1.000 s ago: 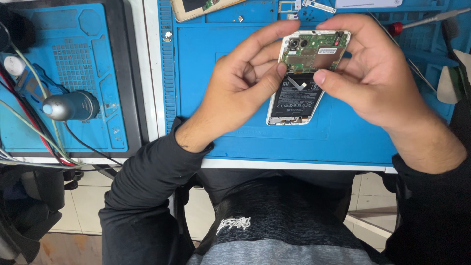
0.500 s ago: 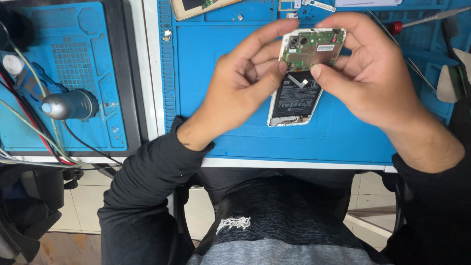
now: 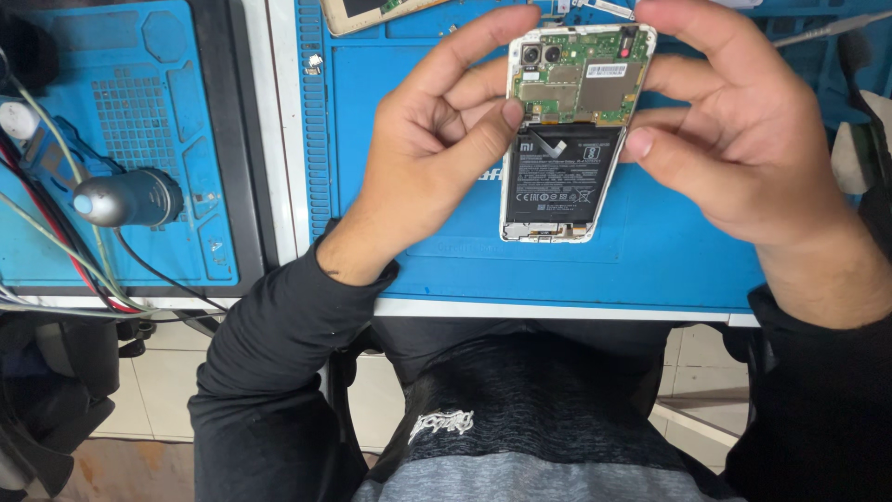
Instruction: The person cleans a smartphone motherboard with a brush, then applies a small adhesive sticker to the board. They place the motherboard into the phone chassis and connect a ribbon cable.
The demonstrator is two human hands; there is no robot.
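An opened smartphone point(image 3: 563, 139) with its back cover off shows a green circuit board on top and a black battery below. Both hands hold it above the blue work mat point(image 3: 650, 260). My left hand point(image 3: 427, 158) grips its left edge, the thumb pressing near the board's lower corner and the index finger at the top. My right hand point(image 3: 734, 130) grips the right edge, thumb on the battery's right side, fingers curled over the phone's top corner.
A second blue mat point(image 3: 139, 121) lies on the left with a grey cylindrical tool point(image 3: 125, 197) and several cables point(image 3: 56, 260). Another phone part point(image 3: 372, 11) lies at the top edge. A thin metal tool point(image 3: 827, 30) rests at the top right. The bench's white front edge point(image 3: 557, 311) runs below.
The phone has turned from a tilt to nearly upright in my hands. My left thumb has shifted onto the board's lower edge.
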